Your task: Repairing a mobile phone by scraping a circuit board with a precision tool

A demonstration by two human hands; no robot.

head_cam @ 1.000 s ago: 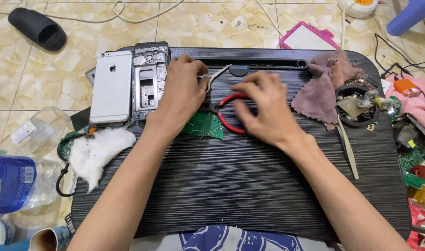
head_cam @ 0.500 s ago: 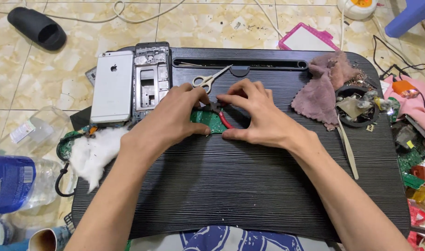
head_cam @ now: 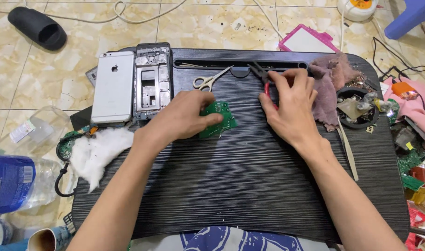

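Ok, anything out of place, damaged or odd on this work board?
Yes. A phone frame lies stripped open beside the silver phone, its insides bare. White cotton wadding hangs over the black lap desk's left edge. The left hand covers a bare green circuit board; the right hand holds red-handled pliers.

Head camera, single view, looking steeply down from above the lap.

Worn on the person's head; faces down and forward over a black ribbed lap desk that fills most of the frame, near edge at the bottom by the person's patterned clothing. Both forearms enter from the bottom corners, left hand and right hand mid-frame, close range. Tiled floor shows along the top and left, clutter at the right edge. Slight wide-angle bend at the borders. No second view, so no shared part to report.
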